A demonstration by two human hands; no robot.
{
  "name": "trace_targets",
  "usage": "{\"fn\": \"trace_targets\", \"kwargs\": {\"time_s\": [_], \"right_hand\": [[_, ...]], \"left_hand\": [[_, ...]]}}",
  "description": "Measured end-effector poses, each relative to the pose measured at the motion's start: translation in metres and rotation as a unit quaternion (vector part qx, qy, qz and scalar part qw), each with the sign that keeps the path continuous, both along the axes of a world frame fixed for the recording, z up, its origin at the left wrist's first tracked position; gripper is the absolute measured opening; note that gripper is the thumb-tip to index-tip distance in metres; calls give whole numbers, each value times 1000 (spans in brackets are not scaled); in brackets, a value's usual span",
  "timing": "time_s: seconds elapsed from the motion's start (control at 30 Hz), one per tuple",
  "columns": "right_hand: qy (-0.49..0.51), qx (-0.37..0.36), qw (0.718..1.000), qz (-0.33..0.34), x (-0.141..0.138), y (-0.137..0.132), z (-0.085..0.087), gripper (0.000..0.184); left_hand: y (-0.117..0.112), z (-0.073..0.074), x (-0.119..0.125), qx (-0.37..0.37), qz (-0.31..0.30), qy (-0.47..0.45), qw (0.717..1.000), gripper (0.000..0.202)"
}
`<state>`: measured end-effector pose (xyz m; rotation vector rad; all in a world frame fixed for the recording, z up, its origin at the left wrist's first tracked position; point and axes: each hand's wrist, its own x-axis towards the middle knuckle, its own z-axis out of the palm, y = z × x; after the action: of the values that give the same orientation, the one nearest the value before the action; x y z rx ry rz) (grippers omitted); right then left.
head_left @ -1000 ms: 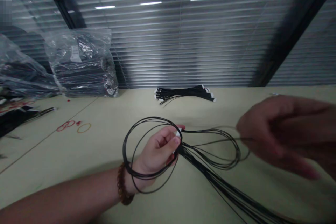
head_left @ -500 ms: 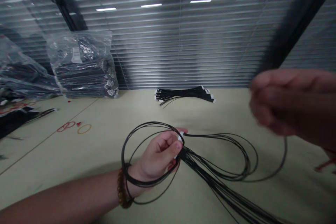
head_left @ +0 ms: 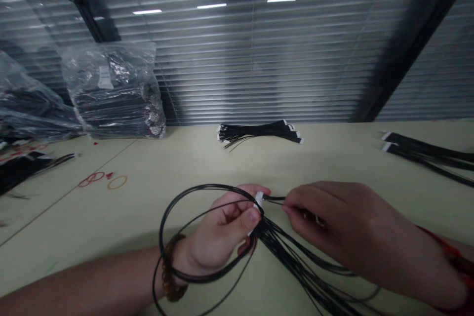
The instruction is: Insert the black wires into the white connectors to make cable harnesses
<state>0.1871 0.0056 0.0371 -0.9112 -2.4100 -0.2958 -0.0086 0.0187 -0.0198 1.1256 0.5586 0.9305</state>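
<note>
My left hand [head_left: 225,227] is closed on a white connector [head_left: 259,199], pinched between thumb and fingers. Many thin black wires [head_left: 289,249] run from the connector toward the lower right. Some of them loop back around my left wrist in a wide ring [head_left: 200,187]. Close by on the right, my right hand [head_left: 333,227] pinches a black wire [head_left: 276,199] near the connector's upper end. Its fingertips are together, and the wire's end is hidden from view.
A bundle of black cables [head_left: 259,132] with white connectors lies at the back. More cables [head_left: 429,153] lie at the right. Plastic bags [head_left: 118,94] of cables stand at the back left, near red and yellow rubber bands [head_left: 117,182]. Window blinds rise behind the table [head_left: 177,158].
My right hand has come down and left, from raised at the right to beside the connector. The wire loop on the right is drawn in. Cables at the right edge are now visible.
</note>
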Motion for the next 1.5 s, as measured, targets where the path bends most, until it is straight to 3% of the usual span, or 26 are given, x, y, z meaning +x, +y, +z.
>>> {"fn": "trace_targets", "kwargs": {"time_s": [0.2, 0.47, 0.63, 0.83, 1.1, 1.37, 1.5], "right_hand": [[-4, 16, 1000, 10, -3, 1, -3, 18], [-26, -34, 999, 23, -6, 1, -9, 19], [-17, 10, 999, 39, -7, 3, -8, 22], [-8, 21, 1000, 19, -3, -3, -1, 20], [-37, 66, 997, 31, -7, -1, -5, 19], [-43, 32, 997, 50, -7, -4, -9, 17], [-48, 22, 997, 47, -8, -3, -9, 17]], "left_hand": [[-3, -1, 1, 6, 23, 2, 1000, 30], [-4, 3, 1, 43, 4, 70, 997, 25], [-1, 0, 4, -5, -2, 31, 1000, 33], [1, 5, 4, -7, 12, 12, 1000, 36], [-3, -2, 4, -4, -21, -18, 1000, 29], [-6, 4, 3, 13, -4, 60, 998, 32], [-5, 1, 5, 16, 10, 57, 998, 30]]}}
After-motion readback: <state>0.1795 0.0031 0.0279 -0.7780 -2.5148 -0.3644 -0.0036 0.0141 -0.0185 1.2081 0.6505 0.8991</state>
